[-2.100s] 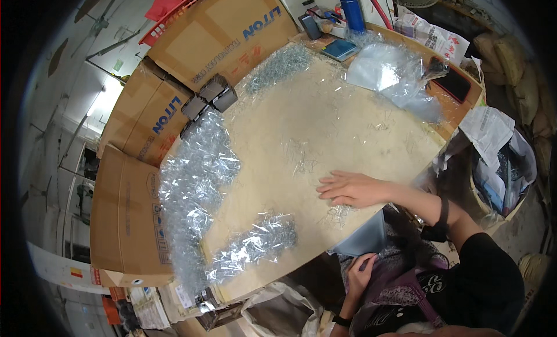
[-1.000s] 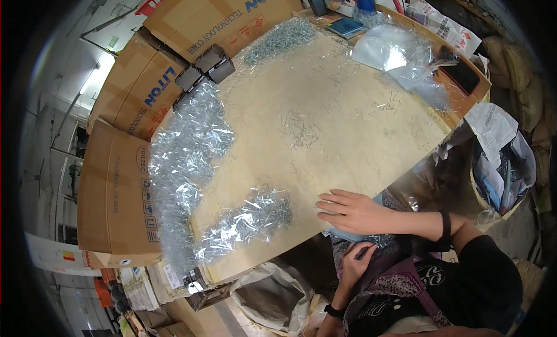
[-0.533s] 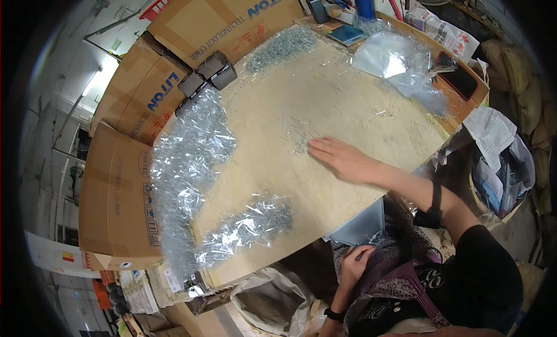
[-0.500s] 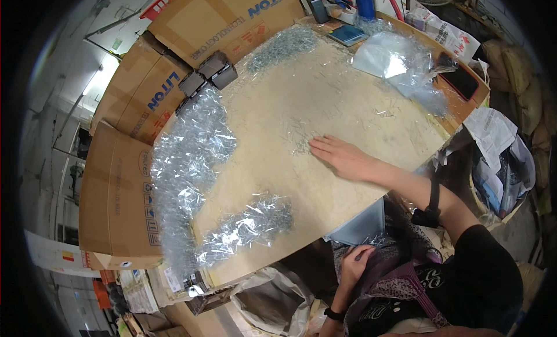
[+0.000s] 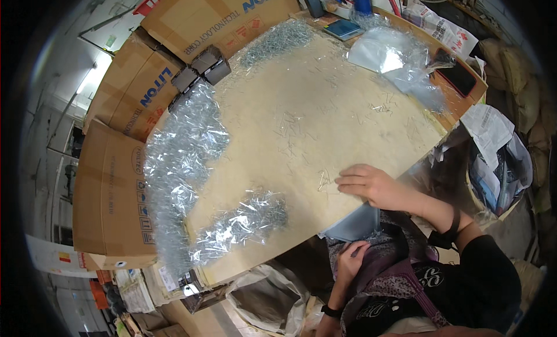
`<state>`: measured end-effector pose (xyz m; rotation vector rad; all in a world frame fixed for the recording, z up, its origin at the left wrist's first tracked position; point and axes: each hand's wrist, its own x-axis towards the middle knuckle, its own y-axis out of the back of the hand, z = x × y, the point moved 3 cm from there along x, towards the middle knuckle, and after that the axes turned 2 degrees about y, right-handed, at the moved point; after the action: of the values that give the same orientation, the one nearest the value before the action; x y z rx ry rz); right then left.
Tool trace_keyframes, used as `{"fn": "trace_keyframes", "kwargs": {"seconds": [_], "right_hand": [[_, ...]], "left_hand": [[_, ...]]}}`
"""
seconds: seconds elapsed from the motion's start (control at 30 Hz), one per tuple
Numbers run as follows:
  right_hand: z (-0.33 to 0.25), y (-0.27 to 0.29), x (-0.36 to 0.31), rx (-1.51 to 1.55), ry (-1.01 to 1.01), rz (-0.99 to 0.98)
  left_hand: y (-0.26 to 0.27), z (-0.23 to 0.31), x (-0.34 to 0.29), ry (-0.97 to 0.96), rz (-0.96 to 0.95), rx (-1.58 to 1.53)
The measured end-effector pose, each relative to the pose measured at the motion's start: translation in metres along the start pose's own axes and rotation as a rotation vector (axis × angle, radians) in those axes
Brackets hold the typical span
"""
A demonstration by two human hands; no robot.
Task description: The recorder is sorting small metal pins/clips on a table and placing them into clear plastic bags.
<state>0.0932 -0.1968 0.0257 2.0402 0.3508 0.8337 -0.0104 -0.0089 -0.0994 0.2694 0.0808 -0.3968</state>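
My right hand lies palm down near the table's front edge, its fingers stretched out. Just left of its fingertips are a few thin, shiny wire-like pins. Below the edge, my left hand is closed, fingertips curled together beside the lower rim of a blue-grey tray. What those fingers hold, if anything, is hidden. More loose pins are scattered mid-table. A long heap of the shiny pins runs down the left side, with a smaller pile at the near left and another at the back.
Cardboard boxes wall off the left and back of the table. Clear plastic bags, a phone and a small scale lie at the far right. An open sack stands below the front edge, and a filled bin at right.
My right hand has slid from mid-table toward the front edge, and a few pins now lie by its fingertips there. My left hand stays by the tray. The view has shifted slightly.
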Motion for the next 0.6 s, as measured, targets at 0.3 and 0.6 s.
{"fn": "trace_keyframes", "kwargs": {"seconds": [0.3, 0.6], "right_hand": [[-0.018, -0.008, -0.035, 0.097, 0.022, 0.017], [-0.030, -0.014, -0.099, 0.120, -0.077, 0.240]], "left_hand": [[0.003, 0.005, -0.004, 0.015, -0.024, 0.019], [0.007, 0.016, -0.001, 0.038, -0.016, 0.005]]}}
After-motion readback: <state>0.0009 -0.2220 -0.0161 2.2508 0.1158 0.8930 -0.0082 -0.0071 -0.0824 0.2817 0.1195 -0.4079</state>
